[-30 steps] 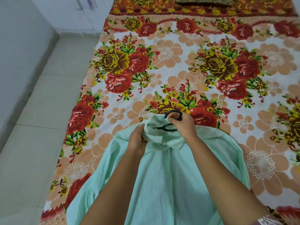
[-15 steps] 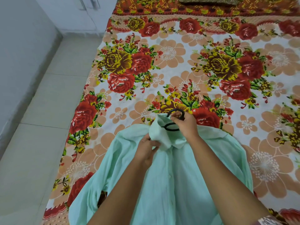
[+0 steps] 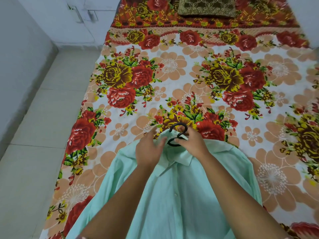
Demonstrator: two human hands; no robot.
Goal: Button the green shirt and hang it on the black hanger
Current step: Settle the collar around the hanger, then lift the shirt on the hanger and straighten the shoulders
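The pale green shirt lies front up on the bed, its placket closed with a small button showing down the middle. The black hanger sits inside the neck; only its hook and a bit of its neck stick out past the collar. My right hand grips the hanger just below the hook. My left hand rests on the left side of the collar with its fingers spread over the cloth, pressing it down.
A floral bedsheet covers the bed beyond the shirt. A dark embroidered cushion lies at the far end. Pale floor tiles and a grey wall run along the left of the bed.
My left hand has let go of the collar's front point and moved up onto the collar beside the hook. The right hand has stayed on the hanger.
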